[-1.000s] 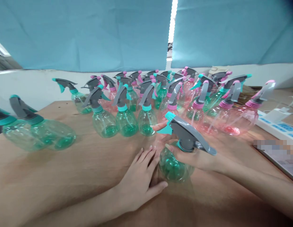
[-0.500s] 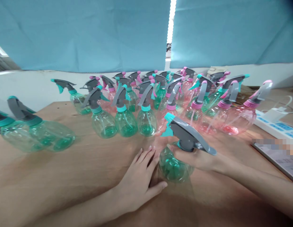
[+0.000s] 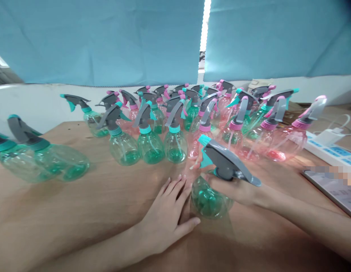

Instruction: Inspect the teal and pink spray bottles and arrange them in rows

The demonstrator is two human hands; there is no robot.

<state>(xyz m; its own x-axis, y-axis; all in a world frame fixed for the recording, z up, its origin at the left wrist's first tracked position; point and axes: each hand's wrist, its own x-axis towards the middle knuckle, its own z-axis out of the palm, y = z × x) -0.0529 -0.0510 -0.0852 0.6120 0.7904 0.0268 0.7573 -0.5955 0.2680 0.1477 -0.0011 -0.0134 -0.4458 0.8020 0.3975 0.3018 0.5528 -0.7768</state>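
My right hand (image 3: 237, 190) is wrapped round the neck of a clear green spray bottle (image 3: 207, 200) with a grey and turquoise head. Its fingertips reach the turquoise trigger (image 3: 206, 158), and the nozzle points up and left. The palm and most of the fingers are hidden behind the bottle. Just left of this bottle, my left hand (image 3: 168, 217) lies flat on the wooden table (image 3: 107, 211) with its fingers spread, holding nothing. Three green spray bottles (image 3: 151, 147) stand upright in front of the hands.
Behind them crowd several pink and green spray bottles (image 3: 288, 139). Two green ones (image 3: 62, 160) stand at the far left. To the right are a phone-like flat device (image 3: 331, 192) and a white power strip (image 3: 331, 149) with a plugged charger. Blue curtains (image 3: 107, 41) hang behind.
The trigger of the held spray bottle has swung back toward its neck, and the right fingertips moved with it. The bottle shifted very slightly right. My left hand stayed in place.
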